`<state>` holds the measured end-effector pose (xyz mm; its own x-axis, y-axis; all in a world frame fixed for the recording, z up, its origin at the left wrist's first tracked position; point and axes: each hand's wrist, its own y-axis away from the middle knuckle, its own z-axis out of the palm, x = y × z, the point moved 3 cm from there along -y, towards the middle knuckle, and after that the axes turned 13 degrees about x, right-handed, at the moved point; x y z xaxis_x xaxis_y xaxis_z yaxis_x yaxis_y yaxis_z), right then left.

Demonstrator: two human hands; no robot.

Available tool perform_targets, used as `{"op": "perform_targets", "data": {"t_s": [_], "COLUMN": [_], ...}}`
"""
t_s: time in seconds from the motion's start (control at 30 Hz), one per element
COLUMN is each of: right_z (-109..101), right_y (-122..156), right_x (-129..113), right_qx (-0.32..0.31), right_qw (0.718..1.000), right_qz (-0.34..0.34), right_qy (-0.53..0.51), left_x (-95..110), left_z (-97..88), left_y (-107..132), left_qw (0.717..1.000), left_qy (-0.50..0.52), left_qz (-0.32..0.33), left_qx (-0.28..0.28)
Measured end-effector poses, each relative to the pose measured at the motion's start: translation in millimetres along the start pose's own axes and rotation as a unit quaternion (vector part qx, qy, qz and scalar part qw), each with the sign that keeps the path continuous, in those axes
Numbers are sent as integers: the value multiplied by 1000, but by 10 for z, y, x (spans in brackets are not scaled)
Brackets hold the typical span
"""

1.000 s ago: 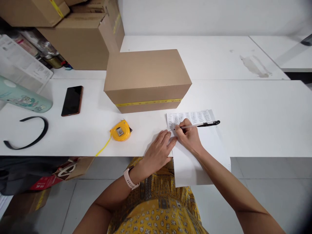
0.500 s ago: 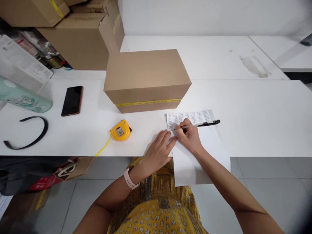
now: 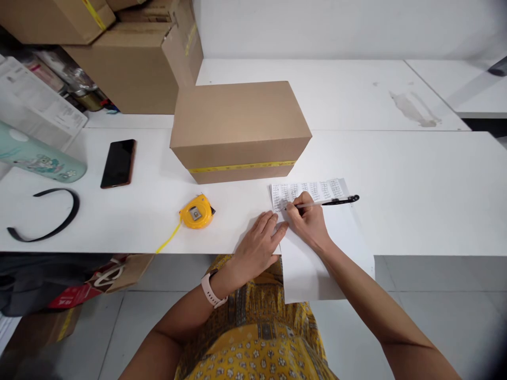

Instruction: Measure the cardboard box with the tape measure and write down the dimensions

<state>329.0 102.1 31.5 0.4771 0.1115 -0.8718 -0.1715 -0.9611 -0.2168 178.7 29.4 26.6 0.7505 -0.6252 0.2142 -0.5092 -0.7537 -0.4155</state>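
Observation:
My right hand [image 3: 308, 221] is closed around a pen [image 3: 335, 201] with a black cap end and a clear barrel. Its tip rests on a sheet of paper [image 3: 317, 274] whose upper part carries several columns of small handwriting. The sheet hangs over the table's front edge. My left hand [image 3: 259, 244] lies flat at the sheet's left edge, fingers stretched out, with the thumb and fingertips touching or very near the paper. A closed cardboard box [image 3: 241, 119] with a yellow strip along its front stands just beyond the paper.
On the white table [image 3: 415, 200] to the left lie a yellow tape measure [image 3: 197, 212], a phone [image 3: 119, 163], a black headband-like loop [image 3: 67, 221] and a pale green bottle [image 3: 43, 158]. More cardboard boxes [image 3: 134, 68] are stacked at the back left. A paper bag [image 3: 127, 272] is below.
The view has shifted very slightly. My right hand and the pen have moved a touch to the right; my left hand stays in place.

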Motion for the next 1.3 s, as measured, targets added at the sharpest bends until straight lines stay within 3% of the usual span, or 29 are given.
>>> {"op": "perform_targets", "data": {"t_s": [0.4,0.57,0.7,0.8,0.9,1.0,1.1,1.17,1.23,1.3], "right_z": [-5,-76,-413,-926,-1474,-1831,-1959,-1972,-1934,-1831], "right_y": [-3,10,-96,-266,-408,-490,-526,-539,-533,-484], "right_x": [13,43,134,286,568,984,1280,1325,1211,929], "right_qx": [5,93,156,210,243,203,159,161,173,200], "right_qw": [1000,995,987,964,916,911,928,932,928,918], "right_qz": [9,-1,-23,-84,-152,-123,-117,-106,-88,-85], "right_qy": [0,-34,-7,142,279,336,316,308,318,332], "left_x": [-8,-10,-4,-91,-352,-695,-968,-1069,-1106,-1081], "left_z": [14,37,-53,-331,-678,-861,-845,-791,-765,-783], "left_y": [3,-10,71,222,417,586,671,679,661,624], "left_qw": [1000,1000,999,994,970,942,932,929,920,904], "left_qy": [9,24,48,51,-12,-73,-80,-68,-48,15], "left_qz": [-6,-12,-22,-42,-106,-195,-271,-305,-334,-369], "left_qx": [-4,-5,5,89,219,262,227,200,198,215]}}
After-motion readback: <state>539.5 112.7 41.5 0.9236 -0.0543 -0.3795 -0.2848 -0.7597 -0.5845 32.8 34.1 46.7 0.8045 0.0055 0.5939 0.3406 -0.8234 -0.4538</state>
